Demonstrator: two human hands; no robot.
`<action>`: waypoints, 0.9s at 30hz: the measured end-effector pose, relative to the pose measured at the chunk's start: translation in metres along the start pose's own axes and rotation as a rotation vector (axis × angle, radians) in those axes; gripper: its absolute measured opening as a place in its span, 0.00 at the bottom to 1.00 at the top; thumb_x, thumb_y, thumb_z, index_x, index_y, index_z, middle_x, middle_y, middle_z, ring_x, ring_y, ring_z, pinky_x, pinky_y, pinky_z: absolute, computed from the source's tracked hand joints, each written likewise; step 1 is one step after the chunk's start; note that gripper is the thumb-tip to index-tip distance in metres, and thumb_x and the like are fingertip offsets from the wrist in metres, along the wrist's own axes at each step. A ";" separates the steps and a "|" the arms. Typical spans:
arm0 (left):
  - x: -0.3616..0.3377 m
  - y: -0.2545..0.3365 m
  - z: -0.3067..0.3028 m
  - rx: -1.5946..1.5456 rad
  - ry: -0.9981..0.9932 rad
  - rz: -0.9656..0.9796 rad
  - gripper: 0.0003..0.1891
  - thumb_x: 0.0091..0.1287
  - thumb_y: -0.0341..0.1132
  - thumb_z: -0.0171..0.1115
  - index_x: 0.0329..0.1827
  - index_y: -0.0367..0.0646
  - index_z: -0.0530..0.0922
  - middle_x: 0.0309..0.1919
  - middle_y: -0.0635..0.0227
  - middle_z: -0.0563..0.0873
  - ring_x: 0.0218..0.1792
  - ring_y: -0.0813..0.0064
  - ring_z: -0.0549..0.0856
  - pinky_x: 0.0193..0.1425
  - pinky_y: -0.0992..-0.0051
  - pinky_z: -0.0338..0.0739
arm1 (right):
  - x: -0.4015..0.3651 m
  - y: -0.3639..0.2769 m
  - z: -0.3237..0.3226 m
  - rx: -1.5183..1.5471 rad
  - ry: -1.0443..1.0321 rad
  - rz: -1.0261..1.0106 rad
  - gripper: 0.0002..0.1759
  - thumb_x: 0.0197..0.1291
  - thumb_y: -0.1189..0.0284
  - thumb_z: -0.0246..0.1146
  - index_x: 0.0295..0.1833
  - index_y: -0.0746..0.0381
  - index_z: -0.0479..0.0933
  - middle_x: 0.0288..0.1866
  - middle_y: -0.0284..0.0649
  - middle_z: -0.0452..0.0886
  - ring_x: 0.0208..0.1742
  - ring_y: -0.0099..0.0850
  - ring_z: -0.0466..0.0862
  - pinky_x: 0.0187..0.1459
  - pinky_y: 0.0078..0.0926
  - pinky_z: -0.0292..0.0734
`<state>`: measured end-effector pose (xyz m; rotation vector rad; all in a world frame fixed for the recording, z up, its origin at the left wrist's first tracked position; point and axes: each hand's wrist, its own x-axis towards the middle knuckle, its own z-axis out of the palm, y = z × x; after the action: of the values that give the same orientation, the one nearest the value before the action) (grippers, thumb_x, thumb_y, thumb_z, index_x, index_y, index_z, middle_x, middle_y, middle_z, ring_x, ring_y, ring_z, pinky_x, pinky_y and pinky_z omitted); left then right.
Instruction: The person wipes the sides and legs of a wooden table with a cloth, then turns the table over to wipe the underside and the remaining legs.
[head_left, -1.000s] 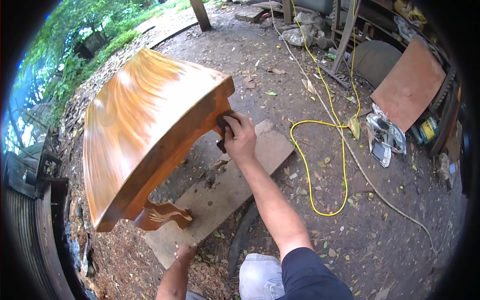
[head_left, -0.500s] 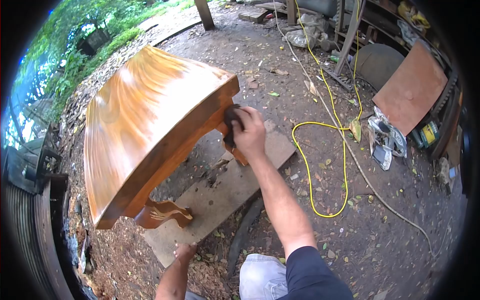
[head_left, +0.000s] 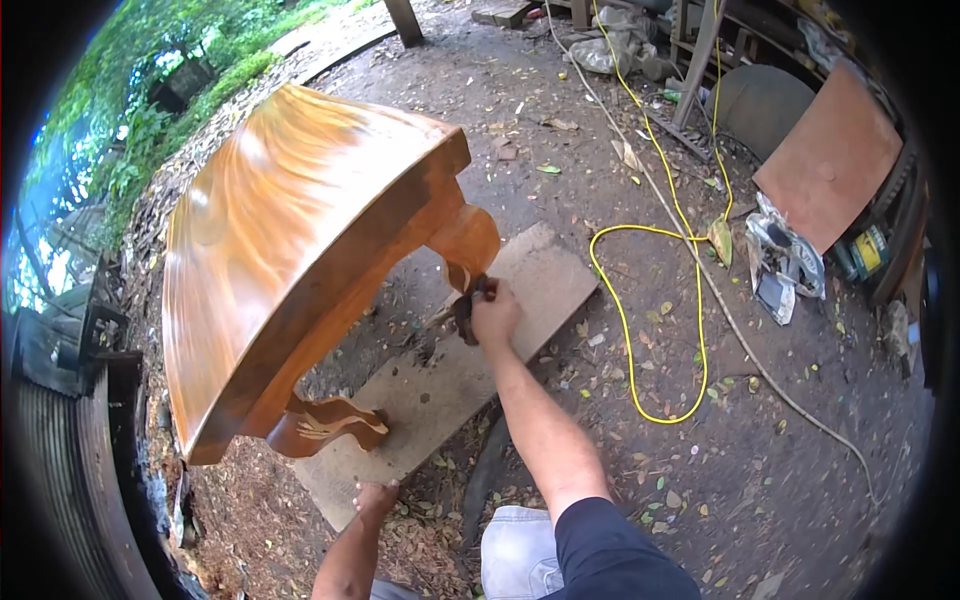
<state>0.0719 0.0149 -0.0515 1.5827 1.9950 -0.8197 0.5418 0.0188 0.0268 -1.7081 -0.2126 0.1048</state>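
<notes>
A glossy brown wooden table (head_left: 280, 230) with a fan-shaped grained top and curved legs stands on a flat grey board (head_left: 545, 270). My right hand (head_left: 496, 314) is closed on a dark, crumpled cloth (head_left: 464, 318). It holds the cloth at the lower part of the right curved leg (head_left: 470, 238). The cloth's far side and the fingertips are partly hidden. Lower down, my left hand (head_left: 376, 497) rests at the near edge of the board, below the other leg (head_left: 330, 424), its fingers partly visible and apart.
A yellow cord (head_left: 622, 340) loops over the leaf-strewn dirt at right, beside a long pale rope (head_left: 745, 350). A reddish panel (head_left: 830, 165) leans near a crumpled plastic bag (head_left: 785, 255) and a green container (head_left: 865, 250). Corrugated metal (head_left: 40, 450) stands at left.
My right hand has moved down with the cloth, from the table's edge near the top of the right leg to that leg's lower part. My left hand stays near the board's edge.
</notes>
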 end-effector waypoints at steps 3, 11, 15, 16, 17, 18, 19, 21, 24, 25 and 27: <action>0.001 0.000 0.000 -0.001 -0.001 0.004 0.65 0.68 0.66 0.65 0.83 0.21 0.38 0.76 0.28 0.66 0.77 0.33 0.68 0.80 0.52 0.67 | -0.011 0.053 0.019 -0.110 0.028 -0.259 0.10 0.55 0.78 0.68 0.45 0.60 0.84 0.45 0.50 0.87 0.49 0.51 0.86 0.51 0.46 0.81; -0.001 0.003 -0.002 0.029 -0.008 0.017 0.65 0.69 0.66 0.64 0.81 0.16 0.38 0.75 0.31 0.69 0.77 0.31 0.68 0.80 0.52 0.67 | 0.016 0.095 -0.041 -0.396 -0.009 -0.153 0.09 0.55 0.80 0.64 0.43 0.61 0.82 0.45 0.45 0.85 0.50 0.49 0.84 0.54 0.47 0.80; -0.006 0.002 -0.003 0.042 0.002 0.032 0.64 0.70 0.66 0.64 0.80 0.14 0.38 0.75 0.33 0.70 0.76 0.31 0.69 0.81 0.52 0.65 | 0.032 0.051 -0.058 -0.011 0.118 -0.186 0.11 0.57 0.79 0.64 0.47 0.62 0.83 0.47 0.45 0.86 0.51 0.48 0.86 0.54 0.44 0.82; -0.001 0.000 -0.002 0.032 -0.006 0.046 0.64 0.70 0.66 0.64 0.80 0.14 0.39 0.75 0.34 0.70 0.76 0.31 0.68 0.81 0.52 0.64 | 0.038 0.022 -0.062 0.103 0.139 -0.202 0.12 0.58 0.80 0.64 0.49 0.63 0.83 0.47 0.45 0.86 0.51 0.48 0.86 0.54 0.44 0.83; 0.003 -0.001 -0.001 0.022 -0.014 0.059 0.64 0.70 0.66 0.64 0.80 0.13 0.39 0.75 0.34 0.71 0.76 0.31 0.68 0.81 0.52 0.64 | 0.044 -0.009 -0.066 0.137 0.118 -0.325 0.13 0.58 0.80 0.64 0.50 0.63 0.83 0.49 0.46 0.86 0.53 0.48 0.86 0.55 0.43 0.83; 0.009 -0.008 0.000 -0.002 -0.037 0.077 0.64 0.70 0.66 0.64 0.79 0.13 0.39 0.75 0.34 0.71 0.77 0.31 0.68 0.81 0.52 0.63 | 0.047 -0.041 -0.070 0.169 0.095 -0.447 0.14 0.58 0.80 0.65 0.51 0.63 0.83 0.51 0.47 0.86 0.54 0.49 0.86 0.56 0.42 0.83; 0.010 -0.009 0.001 -0.004 -0.036 0.084 0.64 0.70 0.66 0.64 0.79 0.13 0.39 0.75 0.34 0.70 0.77 0.31 0.67 0.82 0.52 0.63 | 0.047 -0.074 -0.072 0.177 0.087 -0.546 0.15 0.57 0.80 0.66 0.51 0.64 0.83 0.52 0.47 0.85 0.54 0.49 0.86 0.56 0.42 0.82; 0.001 -0.005 0.001 0.015 -0.008 0.089 0.64 0.70 0.66 0.63 0.79 0.12 0.40 0.75 0.33 0.70 0.77 0.31 0.66 0.82 0.51 0.62 | 0.043 -0.131 -0.071 0.167 0.055 -0.736 0.17 0.53 0.81 0.68 0.51 0.63 0.84 0.52 0.45 0.85 0.53 0.49 0.84 0.55 0.42 0.82; -0.002 -0.002 -0.001 0.032 0.020 0.098 0.64 0.70 0.65 0.64 0.79 0.13 0.40 0.76 0.31 0.68 0.78 0.30 0.65 0.82 0.51 0.62 | 0.046 -0.152 -0.054 0.094 0.001 -0.871 0.18 0.50 0.82 0.69 0.49 0.61 0.84 0.51 0.43 0.84 0.51 0.49 0.83 0.53 0.43 0.82; 0.000 -0.003 0.000 0.030 0.020 0.102 0.64 0.70 0.65 0.65 0.79 0.13 0.40 0.76 0.31 0.67 0.78 0.30 0.64 0.82 0.51 0.62 | 0.049 -0.149 -0.051 0.058 -0.007 -0.872 0.17 0.50 0.82 0.69 0.48 0.61 0.84 0.50 0.43 0.84 0.50 0.49 0.83 0.52 0.43 0.82; 0.007 -0.008 0.002 -0.006 0.013 0.092 0.64 0.69 0.64 0.66 0.80 0.15 0.40 0.76 0.29 0.66 0.78 0.31 0.64 0.83 0.51 0.62 | 0.055 -0.142 -0.051 0.042 0.016 -0.869 0.17 0.50 0.82 0.69 0.48 0.61 0.83 0.49 0.44 0.84 0.47 0.49 0.84 0.50 0.43 0.82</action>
<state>0.0624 0.0171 -0.0560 1.6669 1.9169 -0.7685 0.5942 -0.0003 0.1770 -1.4450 -0.9075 -0.5415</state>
